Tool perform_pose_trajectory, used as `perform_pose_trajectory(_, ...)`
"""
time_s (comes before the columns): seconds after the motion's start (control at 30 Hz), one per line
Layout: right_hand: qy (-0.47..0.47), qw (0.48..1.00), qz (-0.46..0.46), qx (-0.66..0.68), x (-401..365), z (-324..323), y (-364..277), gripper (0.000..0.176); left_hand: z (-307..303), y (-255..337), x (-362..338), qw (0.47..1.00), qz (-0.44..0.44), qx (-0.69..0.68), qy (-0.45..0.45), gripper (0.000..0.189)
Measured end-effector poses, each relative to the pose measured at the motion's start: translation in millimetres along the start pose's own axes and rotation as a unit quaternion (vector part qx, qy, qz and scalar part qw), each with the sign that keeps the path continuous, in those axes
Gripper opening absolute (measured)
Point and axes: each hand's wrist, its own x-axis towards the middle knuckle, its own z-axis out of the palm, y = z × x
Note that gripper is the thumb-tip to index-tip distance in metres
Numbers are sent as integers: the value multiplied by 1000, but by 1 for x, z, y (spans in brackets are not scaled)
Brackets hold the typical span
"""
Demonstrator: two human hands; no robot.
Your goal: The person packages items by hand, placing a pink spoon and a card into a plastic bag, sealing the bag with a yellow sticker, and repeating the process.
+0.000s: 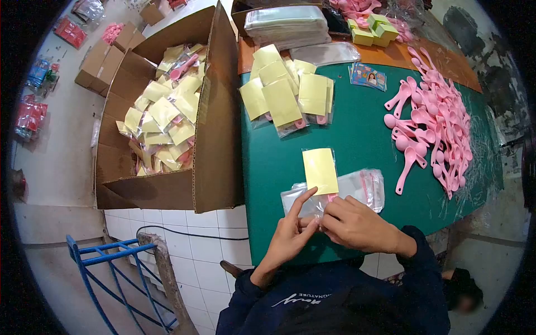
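A clear plastic bag with a yellow card point(320, 171) and a bit of pink at its lower end lies before me on the green table. My left hand point(293, 229) is at the bag's lower left, index finger stretched onto the card's lower edge, thumb close to the other hand. My right hand point(354, 224) has its fingers closed on the bag's lower end. Beneath and beside it are empty clear bags point(365, 188). Farther back lies a pile of bagged yellow cards point(282, 100). Pink spoons point(441, 125) are heaped on the right.
On the left stands an open cardboard box point(219, 123) holding many packed bags. Stacked clear bags point(287, 25), printed cards point(368, 77) and yellow-green small boxes point(379, 30) lie toward the back. A blue metal frame point(111, 251) is at lower left; another person point(463, 287) is at lower right.
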Motion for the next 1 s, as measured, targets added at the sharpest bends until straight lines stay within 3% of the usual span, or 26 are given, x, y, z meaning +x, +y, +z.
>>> perform_pose_trajectory(0.13,-51,996,-16,72,-1,-3,6,24,4,-5,0,999,26,-17,12,57)
perform_pose_trajectory(0.23,-42,977,-52,202,-5,-15,19,21,8,7,0,1000,-12,14,-11,57)
perform_pose_trajectory(0.33,-139,910,7,391,-26,-49,44,17,6,-4,3,998,8,-60,-5,48)
perform_pose_trajectory(0.4,-37,918,-45,392,-50,-79,85,15,1,-8,3,998,9,-64,-23,41)
perform_pose_trajectory(0.43,63,911,-12,408,-73,-86,112,14,-1,-10,2,998,12,-48,-33,37)
perform_pose_trajectory(0.47,139,886,245,369,-104,-106,136,10,-3,-13,2,998,14,-31,-43,34)
perform_pose_trajectory(0.5,289,856,332,271,-96,-107,130,7,-5,-16,1,998,9,-31,-48,31)
perform_pose_trajectory(0.53,424,784,418,177,-88,-107,124,18,-6,-20,0,998,6,-31,-51,29)
perform_pose_trajectory(0.6,341,820,456,-53,-108,-113,125,21,-5,-20,-1,998,10,-43,-50,27)
perform_pose_trajectory(0.63,293,819,464,-168,-117,-115,125,23,-3,-18,-1,997,14,-52,-48,27)
perform_pose_trajectory(0.73,231,934,270,28,-93,-59,85,61,4,-11,-2,997,22,-74,-28,27)
perform_pose_trajectory(0.77,138,932,292,161,-66,-49,45,65,5,-9,-2,997,21,-77,-24,27)
perform_pose_trajectory(0.8,129,948,247,157,-57,-21,29,67,6,-4,-3,996,22,-82,-27,27)
perform_pose_trajectory(0.87,188,952,223,93,-43,23,9,56,7,3,-8,995,18,-91,-34,26)
perform_pose_trajectory(0.97,236,943,187,140,-41,42,7,34,-1,4,-17,989,25,-92,-112,30)
perform_pose_trajectory(1.0,253,926,221,169,-39,40,3,19,-5,4,-21,988,11,-117,-105,31)
